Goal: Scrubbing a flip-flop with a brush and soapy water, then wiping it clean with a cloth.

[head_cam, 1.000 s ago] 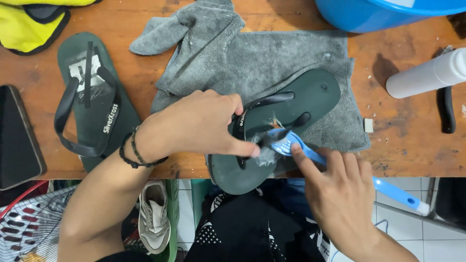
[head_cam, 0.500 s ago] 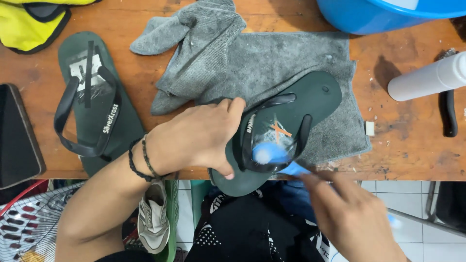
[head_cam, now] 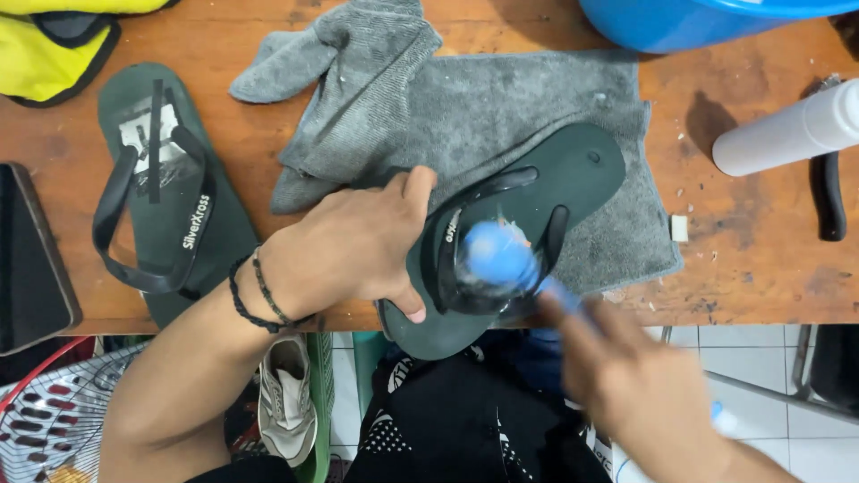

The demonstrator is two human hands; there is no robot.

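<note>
A dark green flip-flop [head_cam: 573, 174] with black straps lies on a grey towel [head_cam: 501, 98] at the front edge of a wooden table [head_cam: 761, 268]. My left hand [head_cam: 353, 246] presses on the heel side of this sandal and holds it in place. My right hand [head_cam: 644, 385], blurred by motion, grips a blue brush [head_cam: 497, 255] whose head rests on the footbed between the straps. A second green flip-flop [head_cam: 165, 192] lies to the left on the bare wood.
A blue basin [head_cam: 716, 22] stands at the back right, a white cylinder [head_cam: 787, 134] and a black handle [head_cam: 830, 192] at the right. A yellow and black item [head_cam: 49, 49] lies at the back left, a dark flat object [head_cam: 27, 255] at the left edge. A shoe [head_cam: 286, 398] sits below the table.
The brush head has moved from the lower edge of the sandal up onto the footbed between the straps. My right hand has shifted down and right and is now blurred. My left hand stays on the sandal.
</note>
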